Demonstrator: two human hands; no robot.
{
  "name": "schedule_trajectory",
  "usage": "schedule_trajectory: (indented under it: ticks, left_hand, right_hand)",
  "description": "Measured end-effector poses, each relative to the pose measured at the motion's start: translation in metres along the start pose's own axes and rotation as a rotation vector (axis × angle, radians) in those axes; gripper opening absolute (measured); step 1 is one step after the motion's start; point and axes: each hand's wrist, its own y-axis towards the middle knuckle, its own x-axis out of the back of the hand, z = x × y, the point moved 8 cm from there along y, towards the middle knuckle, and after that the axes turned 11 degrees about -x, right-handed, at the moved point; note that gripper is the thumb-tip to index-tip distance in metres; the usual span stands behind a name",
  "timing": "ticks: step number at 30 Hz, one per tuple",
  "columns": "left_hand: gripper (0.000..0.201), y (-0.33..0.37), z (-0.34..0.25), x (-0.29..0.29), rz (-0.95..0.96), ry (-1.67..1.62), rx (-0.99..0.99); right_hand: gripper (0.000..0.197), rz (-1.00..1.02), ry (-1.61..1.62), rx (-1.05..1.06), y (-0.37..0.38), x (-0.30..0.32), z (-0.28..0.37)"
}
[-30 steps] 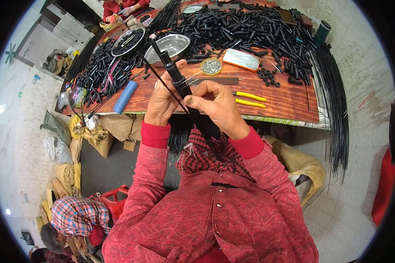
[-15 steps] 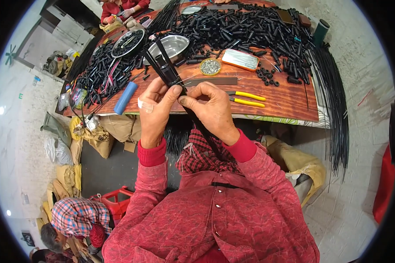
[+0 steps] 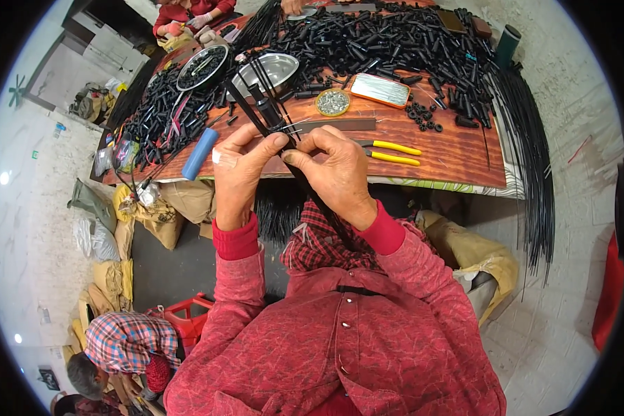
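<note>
Now pinching black rods (image 3: 245,107) with the left hand (image 3: 244,166), just beside with the right hand (image 3: 334,173); best to grip firmly, spacing them evenly around the black tube (image 3: 266,111).

Opposed pinch grips before the torso (image 3: 326,333), viewed from above. The bare left hand (image 3: 237,170) stands upright over its wrist, fingers curled, left thumb (image 3: 269,147) slanting up and rightward; a small white patch (image 3: 217,157) marks its outer edge. The bare right hand (image 3: 336,175) leans inward, its index finger (image 3: 319,139) arched and right thumb (image 3: 298,161) pointing left, thumb tips just beside each other. The forearms, in mottled red fabric sleeves (image 3: 240,286) with plain red cuffs (image 3: 234,240), converge toward the hands.
</note>
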Motion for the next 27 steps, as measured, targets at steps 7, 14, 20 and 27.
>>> schedule_trajectory:
  ticks: [7,14,20,27]
  left_hand:
    - [0.025,0.000,0.010,0.001,-0.024,-0.079,0.043]
    - [0.026,0.000,0.008,0.000,0.007,-0.028,-0.027]
    - [0.027,0.003,0.005,-0.003,0.065,-0.053,-0.120]
    - [0.024,0.002,0.004,-0.001,0.056,-0.034,-0.128]
  right_hand:
    - [0.016,0.064,0.134,-0.027,0.001,-0.002,-0.006]
    - [0.017,0.100,0.110,-0.003,0.005,0.001,-0.005]
    - [0.015,0.156,0.032,-0.096,0.005,0.004,-0.002]
    - [0.016,0.055,-0.046,0.103,-0.001,0.012,0.013]
